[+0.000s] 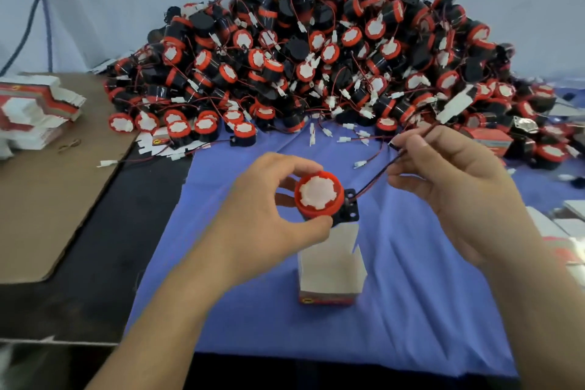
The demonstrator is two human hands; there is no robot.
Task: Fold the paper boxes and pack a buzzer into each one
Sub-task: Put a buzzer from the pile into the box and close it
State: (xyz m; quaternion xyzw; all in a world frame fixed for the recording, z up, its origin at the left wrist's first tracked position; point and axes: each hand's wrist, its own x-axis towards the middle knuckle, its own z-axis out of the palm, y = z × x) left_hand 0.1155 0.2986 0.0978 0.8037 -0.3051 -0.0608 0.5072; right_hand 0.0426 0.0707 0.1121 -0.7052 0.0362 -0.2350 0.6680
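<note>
Operator: Status of the packing job?

Inspector: Early stage, by my estimate. One box [330, 266] stands folded and upright on the blue cloth [411, 310], top flaps open, interior white and apparently empty. One buzzer [318, 196] is held just above and behind its opening, not yet inserted. Outstanding work is large: a pile of loose buzzers [316, 57] fills the back of the table [95, 279], and a stack of flat boxes [34, 108] lies unfolded on the cardboard sheet [47, 199] at the left.

Operator: Any finished units?

Inspector: Red and white shapes at the right edge may be packed boxes; that area is too blurred to confirm.

Operator: Hand positions?

Inspector: The left hand [269, 199] grips the buzzer, thumb below and fingers curled over the red cap, white face turned up toward the camera. The right hand [449, 187] pinches the buzzer's wire [380, 172] between thumb and fingertips, holding it drawn out to the right and upward. Both forearms reach in from the near edge, either side of the box.

Operator: Steps left for this unit?

Inspector: Gather the wire, seat the buzzer in the box, close the flaps.
</note>
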